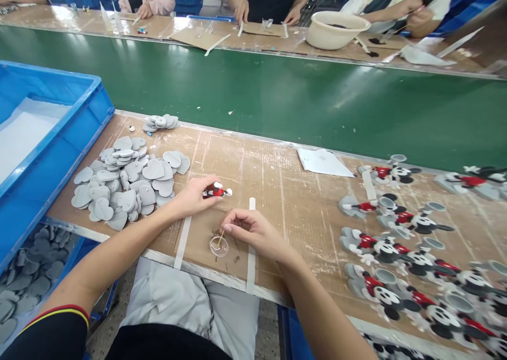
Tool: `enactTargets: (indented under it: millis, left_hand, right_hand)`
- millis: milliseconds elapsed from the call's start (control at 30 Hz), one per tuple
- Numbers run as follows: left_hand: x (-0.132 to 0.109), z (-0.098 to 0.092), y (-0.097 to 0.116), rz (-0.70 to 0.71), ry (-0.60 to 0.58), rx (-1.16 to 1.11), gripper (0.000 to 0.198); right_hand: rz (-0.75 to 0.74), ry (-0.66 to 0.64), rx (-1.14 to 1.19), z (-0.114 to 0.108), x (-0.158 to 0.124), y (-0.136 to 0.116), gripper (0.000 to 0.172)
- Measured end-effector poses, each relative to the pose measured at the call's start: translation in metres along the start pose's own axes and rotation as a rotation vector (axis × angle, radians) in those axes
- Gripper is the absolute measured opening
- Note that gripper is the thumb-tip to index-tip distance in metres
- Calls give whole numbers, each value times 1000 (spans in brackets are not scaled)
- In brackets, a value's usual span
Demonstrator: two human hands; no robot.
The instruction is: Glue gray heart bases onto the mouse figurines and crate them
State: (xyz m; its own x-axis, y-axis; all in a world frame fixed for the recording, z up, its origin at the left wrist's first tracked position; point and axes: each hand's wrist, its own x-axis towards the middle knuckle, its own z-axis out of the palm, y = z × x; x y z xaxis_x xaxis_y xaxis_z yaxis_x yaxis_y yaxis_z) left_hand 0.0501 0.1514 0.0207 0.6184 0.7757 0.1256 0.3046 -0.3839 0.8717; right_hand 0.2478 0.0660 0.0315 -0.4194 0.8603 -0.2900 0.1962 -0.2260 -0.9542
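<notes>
My left hand point(196, 195) pinches a small cartoon mouse figure piece point(217, 192), red, black and white, just above the cardboard-covered bench point(277, 191). My right hand point(247, 229) is closed on a thin stick point(220, 238) whose tip dips into a small clear round dish point(218, 246) near the bench's front edge. A heap of grey heart-shaped pieces point(127, 177) lies left of my left hand. Several assembled mouse figures on grey bases point(400, 254) lie in rows at the right.
A blue crate point(59, 138) stands at the left, and a bin of grey hearts point(27, 275) sits below it. A white paper sheet point(322, 163) lies by the green conveyor belt point(277, 95). Other people work across the belt beside a white bowl point(336, 29).
</notes>
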Motion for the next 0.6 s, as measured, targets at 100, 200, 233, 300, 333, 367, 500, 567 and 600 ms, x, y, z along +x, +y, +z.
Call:
enactTargets:
  millis: [100, 200, 233, 300, 333, 367, 500, 567, 600]
  left_hand:
    - [-1, 1, -1, -11, -11, 41, 15]
    - [-1, 2, -2, 17, -36, 102, 13]
    - [-1, 2, -2, 35, -40, 117, 13]
    - [-1, 2, -3, 72, -44, 132, 14]
    - [-1, 2, -3, 85, -46, 131, 15]
    - [-1, 2, -3, 91, -49, 120, 15]
    - [-1, 4, -1, 93, -86, 28, 15]
    - [-1, 6, -1, 117, -106, 22, 13]
    - [-2, 7, -1, 132, -110, 35, 11]
  right_hand:
    - [2, -3, 93, 2, 1, -1, 30]
    - [8, -3, 175, 3, 3, -1, 28]
    - [7, 0, 187, 3, 3, 0, 28]
    - [-7, 11, 193, 2, 4, 1, 27]
    - [-16, 19, 193, 1, 5, 2, 28]
    - [-26, 29, 195, 0, 5, 2, 28]
    - [-99, 96, 244, -6, 4, 4, 26]
    - [-171, 186, 281, -9, 3, 3, 24]
    - [-212, 248, 297, -10, 2, 3, 23]
